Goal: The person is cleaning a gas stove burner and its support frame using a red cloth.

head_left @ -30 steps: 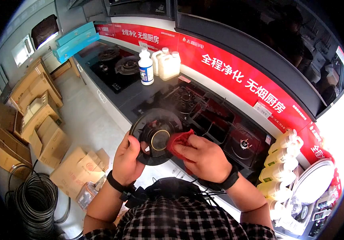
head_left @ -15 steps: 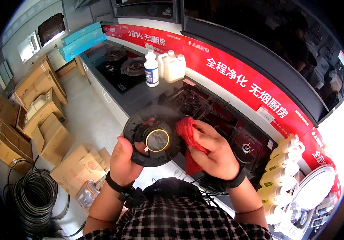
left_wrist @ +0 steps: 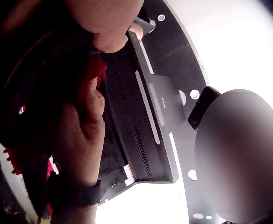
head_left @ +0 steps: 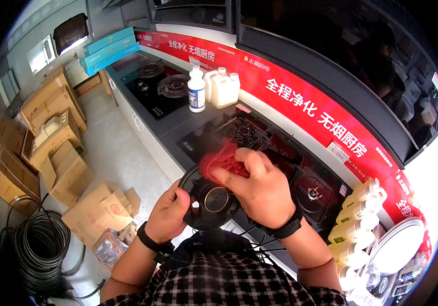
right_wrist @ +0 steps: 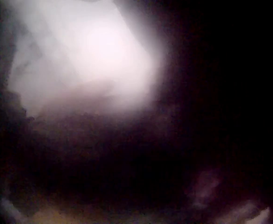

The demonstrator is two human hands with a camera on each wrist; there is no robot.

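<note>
On the floor at your far left, a coil of black cable (head_left: 40, 250) lies beside open cardboard boxes (head_left: 96, 214). To the right of these, your left hand (head_left: 165, 217) grips the left rim of the black disc (head_left: 206, 220), with the thumb at the edge; the fingers behind it are hidden. The disc is round, dark and slightly glossy, with a thin gold-coloured ring (head_left: 217, 209) around its centre and a small pale patch left of that ring. It is held between your two hands, near the front edge of the countertop (head_left: 170, 125). The red cloth (head_left: 219, 159), bunched and loosely woven, overlaps the disc's upper rim. Your right hand (head_left: 266, 194) grips the cloth between thumb and curled fingers. Further right, a burner (head_left: 313, 194) sits in the stove, followed by pale yellow jugs (head_left: 356, 227) at the countertop's right end.
</note>
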